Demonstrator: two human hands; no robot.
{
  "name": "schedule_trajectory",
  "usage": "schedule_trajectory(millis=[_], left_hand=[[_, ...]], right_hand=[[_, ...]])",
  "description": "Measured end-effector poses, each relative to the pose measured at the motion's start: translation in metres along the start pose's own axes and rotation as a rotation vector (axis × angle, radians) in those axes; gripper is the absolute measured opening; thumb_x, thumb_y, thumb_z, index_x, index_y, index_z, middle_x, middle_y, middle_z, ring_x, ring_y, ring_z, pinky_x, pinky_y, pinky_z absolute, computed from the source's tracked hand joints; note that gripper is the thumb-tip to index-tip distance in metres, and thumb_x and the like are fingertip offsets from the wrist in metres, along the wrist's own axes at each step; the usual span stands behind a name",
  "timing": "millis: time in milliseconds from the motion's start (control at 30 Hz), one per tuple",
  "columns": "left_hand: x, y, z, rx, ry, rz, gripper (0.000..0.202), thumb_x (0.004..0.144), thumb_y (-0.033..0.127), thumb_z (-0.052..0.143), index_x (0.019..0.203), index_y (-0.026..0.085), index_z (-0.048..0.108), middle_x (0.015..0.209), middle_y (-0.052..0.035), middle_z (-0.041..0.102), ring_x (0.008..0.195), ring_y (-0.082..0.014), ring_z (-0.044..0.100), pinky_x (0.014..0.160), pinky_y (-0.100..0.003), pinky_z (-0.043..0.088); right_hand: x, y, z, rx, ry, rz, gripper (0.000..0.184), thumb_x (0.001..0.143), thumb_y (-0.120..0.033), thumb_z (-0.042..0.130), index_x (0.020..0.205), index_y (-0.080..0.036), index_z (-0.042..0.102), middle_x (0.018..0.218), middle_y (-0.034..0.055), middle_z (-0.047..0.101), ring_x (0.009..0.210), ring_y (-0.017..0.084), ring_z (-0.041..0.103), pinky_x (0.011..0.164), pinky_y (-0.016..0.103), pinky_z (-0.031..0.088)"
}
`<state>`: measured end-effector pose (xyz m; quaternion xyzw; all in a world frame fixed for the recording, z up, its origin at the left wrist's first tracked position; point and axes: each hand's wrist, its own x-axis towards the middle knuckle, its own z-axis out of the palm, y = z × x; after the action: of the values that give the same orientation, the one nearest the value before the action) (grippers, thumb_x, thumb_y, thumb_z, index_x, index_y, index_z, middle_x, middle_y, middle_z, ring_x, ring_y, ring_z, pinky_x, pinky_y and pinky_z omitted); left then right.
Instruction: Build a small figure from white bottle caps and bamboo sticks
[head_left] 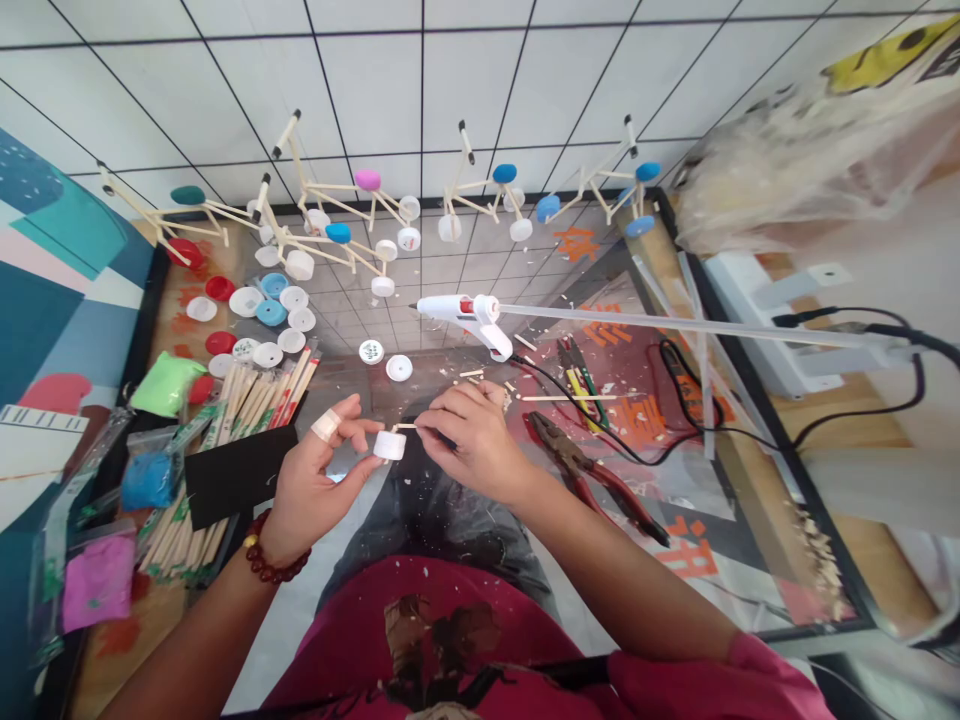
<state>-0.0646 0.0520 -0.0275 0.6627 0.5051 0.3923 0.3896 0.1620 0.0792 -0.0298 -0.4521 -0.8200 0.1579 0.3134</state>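
My left hand (319, 480), with a bandage on a finger and a beaded bracelet at the wrist, pinches a white bottle cap (389, 447) between thumb and fingers. From the right, my right hand (472, 440) grips a short thin wooden stick (406, 427), its free end at the cap's upper edge. Whether stick and cap are joined I cannot tell. Just beyond my hands lies a white glue gun (457, 310) with a long glue stick in its back. Two loose white caps, one printed (371, 351) and one plain (400, 368), lie left of it.
Several small stick-and-cap bicycle models (337, 190) line the back wall. Left are piled bottle caps (270, 312), bundled chopsticks (247, 410), a black sheet (238, 476) and bagged colored clay (97, 580). Right are pliers (592, 475), smaller cutters (577, 380), a black cable (645, 462) and wood scraps.
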Motion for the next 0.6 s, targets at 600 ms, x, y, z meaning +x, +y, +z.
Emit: schedule_trajectory(millis=[600], left_hand=[[0.0007,0.0009,0.0015,0.038,0.026,-0.021,0.060,0.077,0.021,0.075,0.132,0.027,0.052,0.088,0.0012,0.064,0.102,-0.0232,0.070,0.111,-0.049,0.042]], right_hand=[[-0.0002,0.0011,0.0014,0.011,-0.029,0.010,0.009,0.090,-0.019,0.060,0.088,-0.023,0.068,0.083,-0.0005,0.069,0.084,0.016,0.056,0.085,0.038,0.027]])
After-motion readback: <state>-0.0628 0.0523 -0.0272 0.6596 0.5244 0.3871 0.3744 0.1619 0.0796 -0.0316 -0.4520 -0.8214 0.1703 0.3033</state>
